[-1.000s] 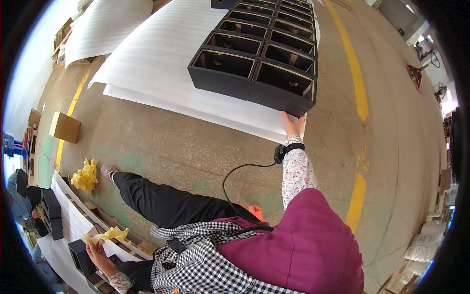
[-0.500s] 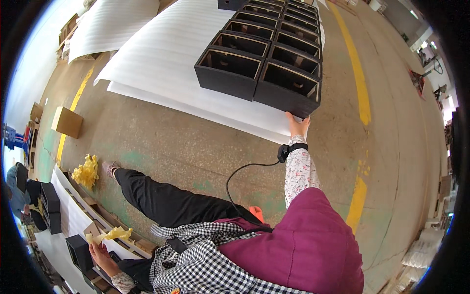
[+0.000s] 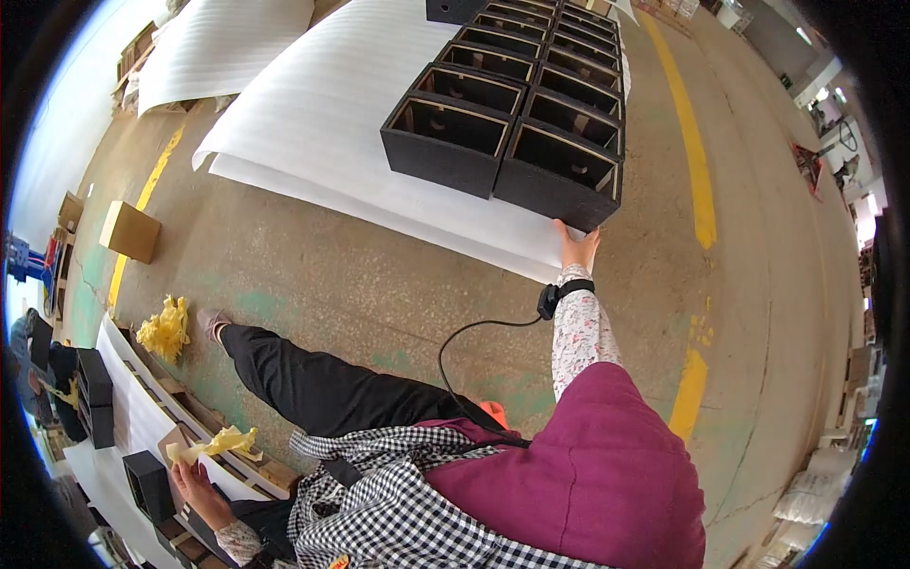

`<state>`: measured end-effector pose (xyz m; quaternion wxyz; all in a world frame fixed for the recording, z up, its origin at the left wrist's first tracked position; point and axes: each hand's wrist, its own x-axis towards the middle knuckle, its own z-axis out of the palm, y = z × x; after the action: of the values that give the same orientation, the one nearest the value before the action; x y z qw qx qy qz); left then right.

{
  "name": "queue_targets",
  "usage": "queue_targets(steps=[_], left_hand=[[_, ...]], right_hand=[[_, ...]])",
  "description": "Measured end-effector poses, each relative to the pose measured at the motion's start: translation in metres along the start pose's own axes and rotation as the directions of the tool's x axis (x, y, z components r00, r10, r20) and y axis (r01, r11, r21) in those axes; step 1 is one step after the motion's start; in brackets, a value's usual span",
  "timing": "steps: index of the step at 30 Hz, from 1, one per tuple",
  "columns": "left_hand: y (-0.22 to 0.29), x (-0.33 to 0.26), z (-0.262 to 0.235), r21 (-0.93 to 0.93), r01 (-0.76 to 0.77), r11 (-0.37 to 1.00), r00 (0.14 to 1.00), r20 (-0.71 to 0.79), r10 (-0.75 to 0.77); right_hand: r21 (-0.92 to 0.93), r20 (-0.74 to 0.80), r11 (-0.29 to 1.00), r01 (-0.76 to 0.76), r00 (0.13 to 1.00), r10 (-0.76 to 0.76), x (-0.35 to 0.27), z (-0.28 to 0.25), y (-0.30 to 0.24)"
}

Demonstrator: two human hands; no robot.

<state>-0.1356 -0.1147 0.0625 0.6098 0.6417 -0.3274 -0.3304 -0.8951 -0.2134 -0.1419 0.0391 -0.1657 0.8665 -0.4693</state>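
Observation:
My right hand (image 3: 576, 248) reaches out to the lower front edge of a black open-topped box (image 3: 559, 194), the nearest in the right-hand row. Its thumb and fingers are at the box's bottom corner, with the fingertips partly hidden beneath it. Beside that box stands another black box (image 3: 441, 156), heading the left row. At the lower left, my left hand (image 3: 197, 493) is closed on a crumpled pale yellow strip (image 3: 227, 442) that looks like masking tape. Under the boxes lies a white foam sheet (image 3: 332, 142).
Crumpled yellow tape (image 3: 164, 329) lies in a heap on the floor near my foot. A cardboard box (image 3: 131, 231) stands at the left. More black boxes (image 3: 150, 486) sit beside my left hand, and another person (image 3: 43, 370) is at the far left. A cable (image 3: 455, 341) hangs from my right wrist.
My left hand and its yellow strip have shifted slightly, and the strip's shape differs. My right hand stays at the box's edge. The view has tilted a little.

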Motion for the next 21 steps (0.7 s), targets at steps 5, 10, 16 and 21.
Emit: queue_targets(steps=[5,10,16,21], left_hand=[[-0.001,0.004,0.004,-0.021,0.021,1.000,0.999,-0.040,-0.021],[0.005,-0.002,0.003,-0.036,0.011,0.999,0.997,-0.081,-0.014],[0.013,0.004,0.011,-0.053,-0.059,0.997,0.997,-0.057,0.056],[0.019,-0.006,0.000,-0.019,-0.026,0.999,0.992,-0.121,0.023]], right_hand=[[0.015,-0.243,0.984,0.175,0.956,-0.167,-0.010,0.002,0.017],[0.219,0.151,0.905,0.365,0.903,-0.401,-0.102,0.019,-0.038],[0.186,0.424,0.928,0.323,0.826,-0.372,-0.072,0.122,-0.108],[0.074,0.350,0.950,0.303,0.884,-0.310,-0.058,0.137,-0.099]])
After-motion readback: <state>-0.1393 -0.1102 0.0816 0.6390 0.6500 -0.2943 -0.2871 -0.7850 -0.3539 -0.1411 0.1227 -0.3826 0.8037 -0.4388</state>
